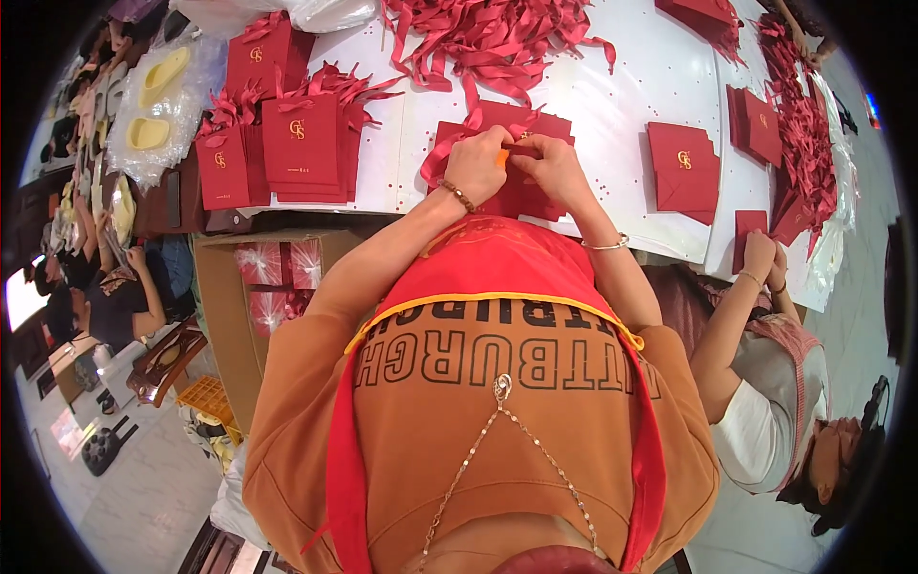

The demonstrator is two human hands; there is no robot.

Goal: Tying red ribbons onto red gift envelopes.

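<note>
Fingers [517, 151] of both hands pinched shut on ribbon [442, 153], atop red bag [521, 196].

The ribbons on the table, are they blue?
No, the ribbons heaped on the white table are dark red, like the paper bag under both hands.

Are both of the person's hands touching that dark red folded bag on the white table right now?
Touching. The head view shows the left hand and right hand pressed onto the dark red bag, fingers pinching its top edge.
</note>
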